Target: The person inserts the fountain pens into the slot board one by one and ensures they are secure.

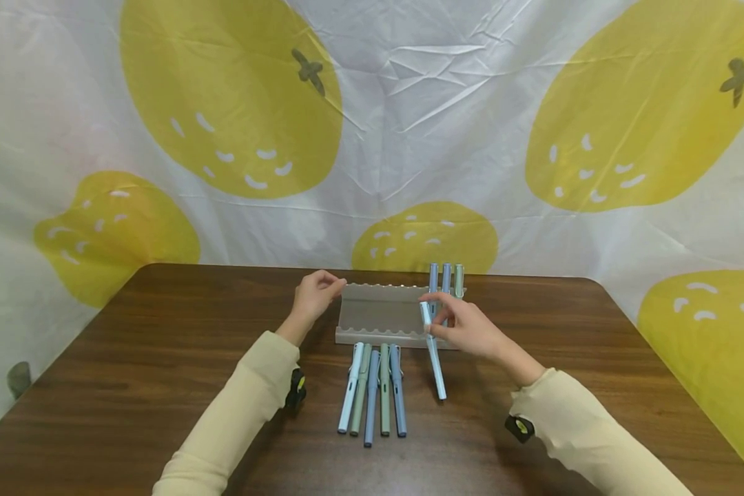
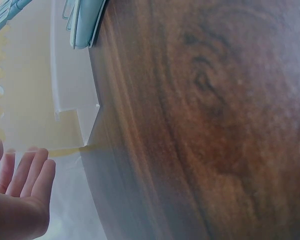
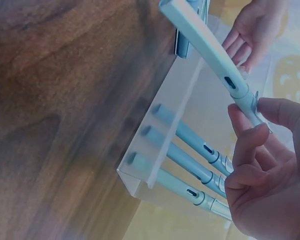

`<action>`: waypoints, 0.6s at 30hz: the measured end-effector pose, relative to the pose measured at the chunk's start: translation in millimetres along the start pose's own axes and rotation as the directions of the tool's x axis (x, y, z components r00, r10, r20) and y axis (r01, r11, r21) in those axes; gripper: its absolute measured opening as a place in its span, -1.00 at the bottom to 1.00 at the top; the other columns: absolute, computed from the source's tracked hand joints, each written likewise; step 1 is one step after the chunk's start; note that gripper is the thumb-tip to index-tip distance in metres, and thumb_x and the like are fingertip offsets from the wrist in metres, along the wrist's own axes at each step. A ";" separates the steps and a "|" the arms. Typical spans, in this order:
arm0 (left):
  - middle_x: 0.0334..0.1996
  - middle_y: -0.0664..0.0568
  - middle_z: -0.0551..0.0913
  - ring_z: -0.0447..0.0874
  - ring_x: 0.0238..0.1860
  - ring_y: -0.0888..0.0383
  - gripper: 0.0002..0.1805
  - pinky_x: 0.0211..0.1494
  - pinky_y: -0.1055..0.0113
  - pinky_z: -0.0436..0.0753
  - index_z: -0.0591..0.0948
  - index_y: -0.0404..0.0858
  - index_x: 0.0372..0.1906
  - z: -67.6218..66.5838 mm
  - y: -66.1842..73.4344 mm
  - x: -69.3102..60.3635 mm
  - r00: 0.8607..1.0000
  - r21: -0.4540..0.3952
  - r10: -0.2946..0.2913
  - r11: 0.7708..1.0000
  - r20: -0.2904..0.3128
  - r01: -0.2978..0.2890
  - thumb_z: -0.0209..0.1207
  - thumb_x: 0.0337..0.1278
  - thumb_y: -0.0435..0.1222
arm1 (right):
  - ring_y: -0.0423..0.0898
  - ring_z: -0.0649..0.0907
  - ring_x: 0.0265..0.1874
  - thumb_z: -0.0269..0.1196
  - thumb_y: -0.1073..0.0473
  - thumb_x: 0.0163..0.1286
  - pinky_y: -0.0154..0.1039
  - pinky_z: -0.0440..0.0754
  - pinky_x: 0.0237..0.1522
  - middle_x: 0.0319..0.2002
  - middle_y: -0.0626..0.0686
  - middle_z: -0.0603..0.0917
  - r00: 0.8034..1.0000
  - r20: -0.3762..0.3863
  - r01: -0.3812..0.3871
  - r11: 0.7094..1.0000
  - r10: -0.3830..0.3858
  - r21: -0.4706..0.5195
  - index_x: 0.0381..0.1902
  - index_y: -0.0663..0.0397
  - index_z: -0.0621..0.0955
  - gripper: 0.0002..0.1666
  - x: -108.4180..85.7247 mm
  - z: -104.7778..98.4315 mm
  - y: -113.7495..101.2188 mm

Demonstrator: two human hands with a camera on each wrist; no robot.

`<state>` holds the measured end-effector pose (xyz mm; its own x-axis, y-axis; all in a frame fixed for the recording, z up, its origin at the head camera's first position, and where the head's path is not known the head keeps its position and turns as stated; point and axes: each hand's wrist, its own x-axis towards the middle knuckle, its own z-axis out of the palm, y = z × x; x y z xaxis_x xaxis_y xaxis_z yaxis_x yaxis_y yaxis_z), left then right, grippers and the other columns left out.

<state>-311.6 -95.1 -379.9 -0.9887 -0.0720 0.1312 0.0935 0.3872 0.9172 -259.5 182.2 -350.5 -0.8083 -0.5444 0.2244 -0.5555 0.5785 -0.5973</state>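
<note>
My right hand point(image 1: 473, 331) pinches a pale blue fountain pen point(image 1: 435, 365) near its clip, tilted above the right part of a translucent pen rack point(image 1: 372, 337) with scalloped edges. In the right wrist view, thumb and fingertips hold this pen point(image 3: 205, 50) by its cap end. Three capped pens lie across the rack's right end: two blue ones point(image 1: 447, 273) and a green one point(image 1: 459, 279). At the rack's back left corner, my left hand point(image 1: 313, 300) pinches the edge between thumb and fingers; the left wrist view shows its other fingers point(image 2: 37, 175) extended.
Several pens in pale blue, green and blue lie side by side on the wooden table point(image 1: 161, 372) in front of the rack, among them a green pen point(image 1: 385, 399). Behind the table hangs a white cloth point(image 1: 372, 138) with yellow fruit prints.
</note>
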 end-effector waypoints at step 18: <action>-0.33 -0.08 0.62 0.57 -0.30 0.07 -0.73 -0.23 0.23 0.53 0.56 -0.32 -0.33 0.2 1.1 -0.5 1.000 0.021 0.007 1.000 -0.005 -0.007 0.16 0.06 -0.15 | -0.14 0.50 -0.68 0.19 0.23 0.20 -0.23 0.44 -0.59 -0.45 -0.04 0.62 0.991 -0.136 0.004 1.000 -0.006 -0.014 0.12 0.00 0.35 -0.49 10.3 -5.3 -1.0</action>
<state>-311.0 -94.5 -379.0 -0.9875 -0.0739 0.1392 0.0976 0.4070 0.9082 -268.3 179.3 -343.6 -0.8240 -0.4603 0.3304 -0.5615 0.5851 -0.5851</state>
